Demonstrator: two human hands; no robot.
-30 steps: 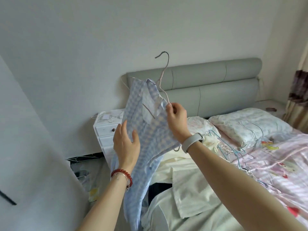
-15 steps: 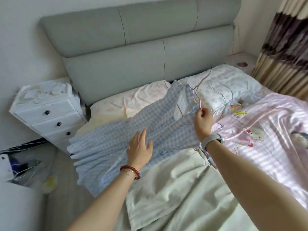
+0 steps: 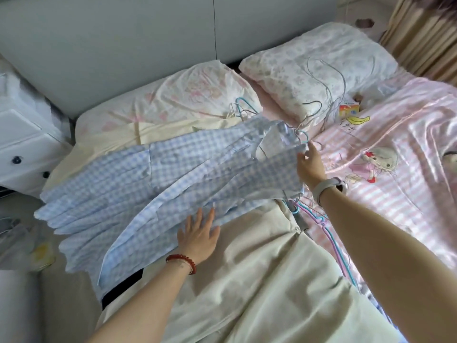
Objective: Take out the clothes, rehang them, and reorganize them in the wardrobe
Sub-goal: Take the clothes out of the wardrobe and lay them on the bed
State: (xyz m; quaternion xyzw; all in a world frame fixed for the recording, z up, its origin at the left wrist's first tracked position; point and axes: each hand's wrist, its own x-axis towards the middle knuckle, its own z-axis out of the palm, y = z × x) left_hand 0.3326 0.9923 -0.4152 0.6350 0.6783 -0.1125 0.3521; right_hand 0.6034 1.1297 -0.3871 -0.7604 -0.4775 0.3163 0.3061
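the right hand (image 3: 311,167) sits at the collar end of the blue checked dress (image 3: 158,191), fingers loosely spread and touching the shoulder edge of the cloth; whether a fingertip pinches the fabric or the hanger under it cannot be told, though the hand reads as parted rather than clamped. just past its fingertips, away from the body, a light blue hanger hook (image 3: 302,137) pokes out of the neckline. from this hand the dress runs away to the left and slightly toward the person, its long axis slanting across the bed (image 3: 259,280) from collar to hem, the hem hanging past the bed edge near the white nightstand (image 3: 22,149). the left hand (image 3: 199,232) lies flat with straight, spread fingers on the near edge of the skirt, about midway along the garment, pressing it to the cream sheet. so the right hand is the nearer one to the hook and the neckline, the left to the skirt. both forearms reach forward, palms down, wrists low. just behind the right wrist, toward the person, loose pink and blue hangers (image 3: 321,226) lie on the pink striped quilt (image 3: 395,169); more wire hangers (image 3: 324,95) rest on the pillow beyond the fingertips. any lift by the hook, i judge, falls to the right hand.
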